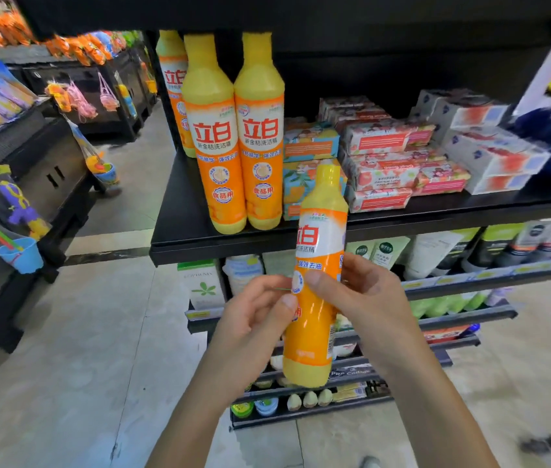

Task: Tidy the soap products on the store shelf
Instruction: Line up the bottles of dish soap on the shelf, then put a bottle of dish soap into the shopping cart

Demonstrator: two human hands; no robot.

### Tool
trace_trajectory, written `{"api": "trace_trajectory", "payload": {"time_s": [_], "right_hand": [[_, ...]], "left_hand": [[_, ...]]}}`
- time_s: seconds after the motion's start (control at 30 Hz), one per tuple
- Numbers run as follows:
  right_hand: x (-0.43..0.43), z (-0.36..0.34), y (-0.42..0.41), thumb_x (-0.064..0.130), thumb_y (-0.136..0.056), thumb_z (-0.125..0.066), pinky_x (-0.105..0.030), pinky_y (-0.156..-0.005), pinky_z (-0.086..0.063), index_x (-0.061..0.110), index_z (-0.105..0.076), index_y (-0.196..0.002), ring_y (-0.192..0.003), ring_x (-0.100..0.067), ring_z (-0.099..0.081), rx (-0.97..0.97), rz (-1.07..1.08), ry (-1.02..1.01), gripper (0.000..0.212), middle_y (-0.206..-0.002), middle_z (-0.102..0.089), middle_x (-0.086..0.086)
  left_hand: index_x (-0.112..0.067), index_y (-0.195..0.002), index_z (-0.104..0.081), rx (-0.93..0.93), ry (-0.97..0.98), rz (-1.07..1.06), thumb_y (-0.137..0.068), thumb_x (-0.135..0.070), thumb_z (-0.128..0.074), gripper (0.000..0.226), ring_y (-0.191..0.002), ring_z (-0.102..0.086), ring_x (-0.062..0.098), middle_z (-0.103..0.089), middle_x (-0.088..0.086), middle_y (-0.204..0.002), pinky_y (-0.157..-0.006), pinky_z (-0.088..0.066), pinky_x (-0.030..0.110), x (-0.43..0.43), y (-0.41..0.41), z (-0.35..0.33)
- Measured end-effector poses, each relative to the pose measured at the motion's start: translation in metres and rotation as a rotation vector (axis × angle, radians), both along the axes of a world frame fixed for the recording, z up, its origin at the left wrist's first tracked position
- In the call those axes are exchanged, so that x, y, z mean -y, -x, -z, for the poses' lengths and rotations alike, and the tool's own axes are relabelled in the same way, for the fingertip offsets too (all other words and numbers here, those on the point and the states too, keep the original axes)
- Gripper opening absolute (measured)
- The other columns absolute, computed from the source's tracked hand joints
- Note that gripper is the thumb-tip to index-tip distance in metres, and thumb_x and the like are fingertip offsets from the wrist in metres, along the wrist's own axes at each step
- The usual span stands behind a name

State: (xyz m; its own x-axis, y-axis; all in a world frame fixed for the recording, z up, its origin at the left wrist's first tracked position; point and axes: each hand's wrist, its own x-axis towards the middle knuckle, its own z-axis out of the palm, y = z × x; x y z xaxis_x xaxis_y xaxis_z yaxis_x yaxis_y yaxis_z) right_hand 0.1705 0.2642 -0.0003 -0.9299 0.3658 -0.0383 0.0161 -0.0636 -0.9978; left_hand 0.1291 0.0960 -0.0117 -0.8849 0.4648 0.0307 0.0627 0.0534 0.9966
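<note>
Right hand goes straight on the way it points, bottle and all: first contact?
Likely the front lip of the black metal shelf, just beyond the right hand and its orange-and-yellow plastic dish-soap bottle; depth unclear.

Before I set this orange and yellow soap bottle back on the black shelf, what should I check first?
1. Grip: right hand and left hand both hold the orange and yellow plastic soap bottle: ok.
2. Cap: yellow cap is on: ok.
3. Label facing forward: turned partly sideways: not ok.
4. Bare spot on the black metal shelf, left of the two matching standing bottles: ok.
5. Room behind those bottles: hidden: cannot tell.
</note>
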Motion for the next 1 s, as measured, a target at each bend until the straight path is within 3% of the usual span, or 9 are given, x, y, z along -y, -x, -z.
{"api": "trace_trajectory", "payload": {"time_s": [0.1, 0.2, 0.33, 0.5, 0.63, 0.77, 0.93, 1.0], "right_hand": [[-0.029, 0.004, -0.014, 0.042, -0.063, -0.083, -0.031, -0.076, -0.062, 0.020, -0.075, -0.108, -0.097, -0.023, -0.074, 0.023, 0.126, 0.020, 0.051, -0.101, -0.079, -0.001], [-0.063, 0.008, -0.035, 0.043, -0.063, -0.082, -0.022, -0.066, -0.058, 0.023, -0.073, -0.110, -0.090, -0.015, -0.076, 0.044, 0.252, 0.050, 0.051, -0.099, -0.079, 0.003], [-0.115, 0.020, -0.069, 0.043, -0.061, -0.095, -0.034, -0.072, -0.059, 0.018, -0.072, -0.117, -0.091, -0.021, -0.076, 0.086, 0.464, 0.088, 0.066, -0.102, -0.079, -0.003], [-0.181, 0.030, -0.128, 0.041, -0.067, -0.088, -0.053, -0.090, -0.060, 0.016, -0.074, -0.111, -0.095, -0.029, -0.076, 0.101, 0.713, 0.158, 0.052, -0.102, -0.079, -0.008], [-0.236, 0.038, -0.183, 0.025, -0.083, -0.082, -0.051, -0.092, -0.058, 0.020, -0.074, -0.099, -0.095, -0.029, -0.076, 0.118, 0.882, 0.203, 0.019, -0.097, -0.079, -0.008], [-0.289, 0.053, -0.241, 0.029, -0.079, -0.084, -0.047, -0.083, -0.062, 0.018, -0.073, -0.104, -0.094, -0.030, -0.075, 0.111, 1.041, 0.248, 0.029, -0.099, -0.079, -0.008], [-0.355, 0.069, -0.310, 0.027, -0.079, -0.083, -0.057, -0.093, -0.058, 0.010, -0.072, -0.112, -0.100, -0.036, -0.074, 0.082, 1.159, 0.304, 0.039, -0.105, -0.078, -0.015], [-0.380, 0.074, -0.336, 0.024, -0.081, -0.082, -0.058, -0.094, -0.057, 0.009, -0.073, -0.110, -0.102, -0.040, -0.073, 0.077, 1.194, 0.319, 0.034, -0.105, -0.078, -0.017]], "left_hand": [[-0.033, -0.116, -0.066, -0.091, 0.090, 0.125, -0.099, -0.040, -0.060, 0.019, -0.104, -0.069, 0.002, -0.074, -0.017, -0.107, -0.087, -0.057, 0.021, -0.031, 0.007, 0.005], [-0.030, -0.117, -0.066, -0.305, 0.272, 0.156, -0.101, -0.029, -0.060, 0.017, -0.106, -0.065, -0.002, -0.071, -0.020, -0.109, -0.092, -0.055, 0.025, -0.071, 0.016, 0.018], [-0.027, -0.124, -0.063, -0.747, 0.515, 0.254, -0.100, -0.034, -0.056, 0.026, -0.112, -0.060, 0.009, -0.063, -0.015, -0.120, -0.095, -0.051, 0.033, -0.135, 0.020, 0.031], [-0.022, -0.110, -0.064, -1.105, 0.577, 0.447, -0.094, -0.039, -0.042, 0.032, -0.096, -0.062, 0.021, -0.065, -0.005, -0.105, -0.081, -0.052, 0.038, -0.230, 0.001, 0.031], [-0.019, -0.101, -0.068, -1.201, 0.511, 0.555, -0.092, -0.037, -0.045, 0.030, -0.089, -0.068, 0.026, -0.069, -0.002, -0.097, -0.077, -0.056, 0.039, -0.315, -0.027, 0.037], [-0.017, -0.106, -0.070, -1.209, 0.509, 0.707, -0.090, -0.028, -0.065, 0.020, -0.094, -0.069, 0.029, -0.071, 0.002, -0.100, -0.077, -0.058, 0.043, -0.399, -0.067, 0.047], [-0.025, -0.118, -0.069, -1.187, 0.485, 0.815, -0.087, -0.051, -0.026, 0.059, -0.100, -0.069, 0.030, -0.071, 0.002, -0.108, -0.085, -0.056, 0.042, -0.496, -0.122, 0.062], [-0.022, -0.115, -0.070, -1.152, 0.437, 0.854, -0.086, -0.051, -0.028, 0.059, -0.093, -0.071, 0.033, -0.073, 0.005, -0.106, -0.078, -0.059, 0.042, -0.532, -0.143, 0.068]]}}
